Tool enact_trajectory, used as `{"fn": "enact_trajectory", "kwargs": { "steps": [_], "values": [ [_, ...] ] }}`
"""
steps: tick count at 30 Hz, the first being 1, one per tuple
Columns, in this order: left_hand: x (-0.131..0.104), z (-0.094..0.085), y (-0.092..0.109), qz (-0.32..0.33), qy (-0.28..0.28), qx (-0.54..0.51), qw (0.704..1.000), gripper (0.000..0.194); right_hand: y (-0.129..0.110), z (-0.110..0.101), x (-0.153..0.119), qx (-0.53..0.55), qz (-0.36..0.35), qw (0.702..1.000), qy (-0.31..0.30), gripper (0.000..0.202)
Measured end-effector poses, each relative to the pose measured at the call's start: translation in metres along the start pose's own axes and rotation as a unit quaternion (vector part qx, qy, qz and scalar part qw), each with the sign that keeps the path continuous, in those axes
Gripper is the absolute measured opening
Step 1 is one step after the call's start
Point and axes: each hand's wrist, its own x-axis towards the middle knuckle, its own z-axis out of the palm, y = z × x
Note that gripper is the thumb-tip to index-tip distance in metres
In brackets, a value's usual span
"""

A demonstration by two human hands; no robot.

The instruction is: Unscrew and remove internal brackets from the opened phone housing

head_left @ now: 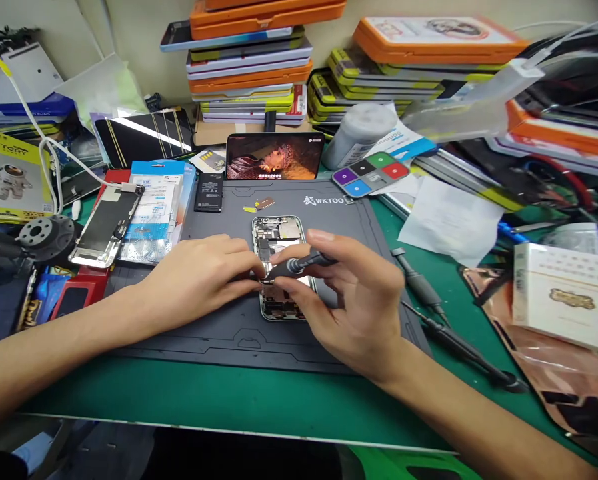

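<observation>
An opened smartphone (279,233), its inner boards and parts bare, lies on the dark grey work mat (239,340). My right hand (361,300) grips a dark, slim screwdriver (299,264), held tilted low across the middle of the phone with its tip toward the left edge. At that edge, the thumb and fingers of my left hand (213,270) are pressed together close to the tip. Whatever they pinch is too small or hidden to make out. My right hand covers part of the phone's right side.
Behind the mat a phone (275,157) plays a video, near a battery (209,193) and small metal pieces (265,203). A detached screen (106,227) lies left. At right are black-handled tools (421,283), a colourful parts tray (371,175) and a white box (566,297). Orange cases (439,40) are stacked behind.
</observation>
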Motion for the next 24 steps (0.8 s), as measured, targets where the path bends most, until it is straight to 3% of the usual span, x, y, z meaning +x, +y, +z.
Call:
{"fn": "enact_trajectory", "kwargs": {
  "steps": [6,10,14,17,24],
  "values": [
    [0.001,-0.001,0.000,0.017,0.004,-0.017,1.000,0.013,-0.006,0.001,0.003,0.052,0.027,0.998,0.016,0.079],
    [0.001,-0.001,-0.001,0.006,0.000,-0.017,1.000,0.014,-0.009,-0.001,0.010,0.034,0.026,0.997,0.063,0.071],
    [0.001,-0.001,-0.001,0.003,0.007,-0.013,1.000,0.016,-0.012,-0.005,0.014,0.032,0.074,0.992,0.095,0.059],
    [0.001,-0.001,0.000,-0.004,0.010,-0.007,1.000,0.020,-0.013,-0.007,0.012,0.061,0.114,0.988,0.082,0.059],
    [0.003,-0.004,0.004,-0.037,-0.004,-0.008,0.999,0.024,-0.012,-0.006,0.004,0.056,0.136,0.988,0.044,0.055]
  ]
}}
